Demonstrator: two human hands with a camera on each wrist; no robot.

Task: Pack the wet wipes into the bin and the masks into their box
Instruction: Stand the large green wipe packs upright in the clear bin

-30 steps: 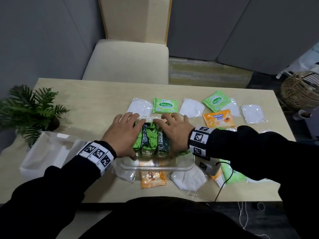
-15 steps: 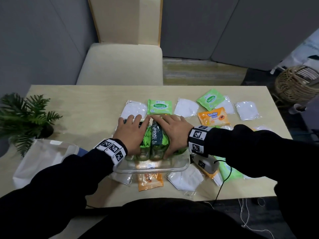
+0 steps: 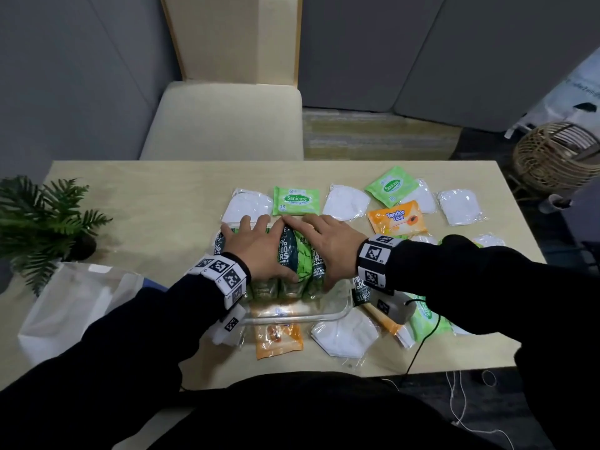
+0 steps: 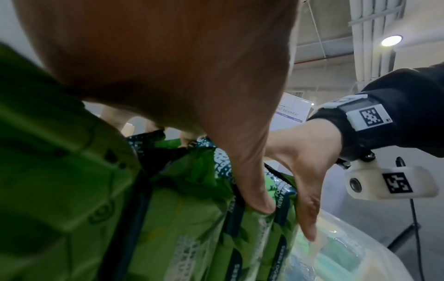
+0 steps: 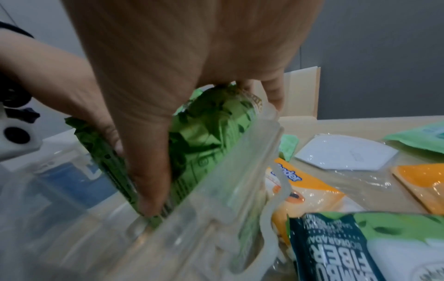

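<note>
A clear plastic bin point(image 3: 293, 317) sits mid-table with several green and dark wet wipe packs point(image 3: 300, 254) standing on edge inside it. My left hand point(image 3: 259, 251) and right hand point(image 3: 331, 245) lie side by side over the packs. Fingers reach over the far side and thumbs run down the near side. The left wrist view shows my left hand point(image 4: 192, 95) with its thumb pressing a pack point(image 4: 192, 218). My right hand point(image 5: 168, 76) wraps the packs point(image 5: 211, 123) inside the bin wall point(image 5: 228, 190). Loose wrapped white masks point(image 3: 345, 204) lie around.
Sanicare packs point(image 3: 294, 200), an orange Tender Love pack point(image 3: 396, 219) and more masks point(image 3: 459, 206) lie beyond the bin. An orange pack point(image 3: 278, 339) and a mask point(image 3: 344, 336) lie in front. A dark pack point(image 3: 360, 292) rests at the right. White bag point(image 3: 74, 303) and plant point(image 3: 42, 222) stand left.
Both hands have stayed on the packs in the bin and drawn a little closer together, bunching them. The head view has tilted, showing more of the table's near edge.
</note>
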